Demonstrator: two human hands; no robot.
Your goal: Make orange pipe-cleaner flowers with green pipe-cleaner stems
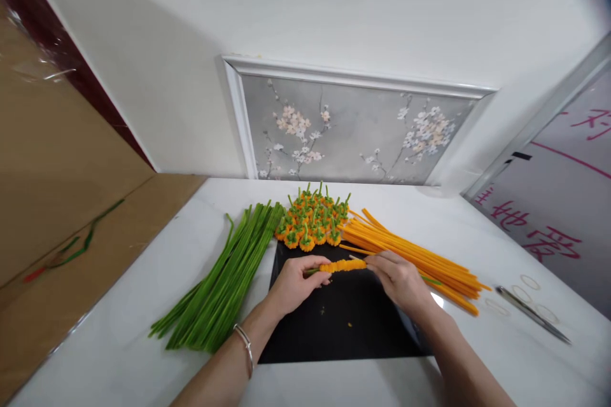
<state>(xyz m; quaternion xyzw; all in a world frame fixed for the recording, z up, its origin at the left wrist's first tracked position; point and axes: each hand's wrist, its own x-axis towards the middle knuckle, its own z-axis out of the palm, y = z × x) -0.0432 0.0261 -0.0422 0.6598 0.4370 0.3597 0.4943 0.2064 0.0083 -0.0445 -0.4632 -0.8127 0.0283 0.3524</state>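
Note:
An orange coiled stem piece stretches between my two hands over a black mat. My left hand pinches its left end, where a bit of green stem shows. At the other end, the fingers of my right hand are closed on it; a thin pale tip sticks out there and a green stem end shows beyond that hand. Right behind the mat is a cluster of small orange pumpkin-like pieces with green stems.
Green fuzzy stems lie in a bundle on the left of the white table. Orange stems lie to the right. Tweezers and clear rings are at the far right. A wall with a floral panel stands behind.

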